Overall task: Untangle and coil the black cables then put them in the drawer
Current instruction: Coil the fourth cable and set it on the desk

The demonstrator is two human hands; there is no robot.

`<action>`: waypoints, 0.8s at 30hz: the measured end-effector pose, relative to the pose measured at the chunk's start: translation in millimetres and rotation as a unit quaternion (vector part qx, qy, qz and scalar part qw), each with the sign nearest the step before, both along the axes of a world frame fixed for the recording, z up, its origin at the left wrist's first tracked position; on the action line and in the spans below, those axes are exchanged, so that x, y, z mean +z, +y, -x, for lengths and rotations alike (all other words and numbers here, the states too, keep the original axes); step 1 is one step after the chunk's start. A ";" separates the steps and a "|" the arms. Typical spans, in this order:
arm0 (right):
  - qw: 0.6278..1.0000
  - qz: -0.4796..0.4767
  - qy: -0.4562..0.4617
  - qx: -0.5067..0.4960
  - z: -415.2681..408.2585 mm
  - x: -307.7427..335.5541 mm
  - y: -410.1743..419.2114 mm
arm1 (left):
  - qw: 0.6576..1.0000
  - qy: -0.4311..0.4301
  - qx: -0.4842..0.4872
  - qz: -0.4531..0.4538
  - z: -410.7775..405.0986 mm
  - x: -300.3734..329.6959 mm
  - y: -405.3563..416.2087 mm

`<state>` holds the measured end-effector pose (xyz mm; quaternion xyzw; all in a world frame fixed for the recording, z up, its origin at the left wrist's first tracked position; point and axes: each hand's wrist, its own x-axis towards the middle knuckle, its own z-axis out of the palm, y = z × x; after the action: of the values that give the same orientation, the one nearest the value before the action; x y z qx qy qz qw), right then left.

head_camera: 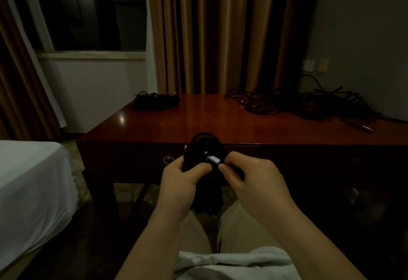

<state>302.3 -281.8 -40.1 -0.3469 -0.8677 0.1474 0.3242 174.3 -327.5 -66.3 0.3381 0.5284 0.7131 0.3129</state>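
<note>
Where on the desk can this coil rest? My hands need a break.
Bare desk top lies between the coiled bundle at the back left and the tangled cables at the back right. The right side is crowded.

bedroom: bed (28,191), desk (198,120), curtains (220,32)

The desk (198,114) was dark reddish wood, polished glossy, catching a light spot near its left edge. The coiled cable (205,145) looked matt black, its plug (213,159) silvery metal. The curtains (209,32) were ribbed cloth; the bedsheet (28,180) smooth white cloth.
</note>
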 end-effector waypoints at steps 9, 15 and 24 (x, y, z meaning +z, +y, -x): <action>0.994 -0.054 -0.084 -0.036 -4.4 6.7 1.3 | 0.996 0.065 -0.020 0.048 -4.5 -0.8 1.3; 0.990 -0.037 -0.129 -0.054 -1.3 6.0 5.3 | 0.991 0.116 0.014 0.061 -10.0 -4.5 6.6; 0.992 0.061 0.079 -0.076 3.1 -17.0 13.9 | 0.952 0.302 0.030 0.046 -19.9 -4.1 10.2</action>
<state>299.2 -267.9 -57.1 -0.4183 -0.8000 0.2016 0.3801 194.1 -317.3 -70.4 0.5069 0.6402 0.5619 0.1319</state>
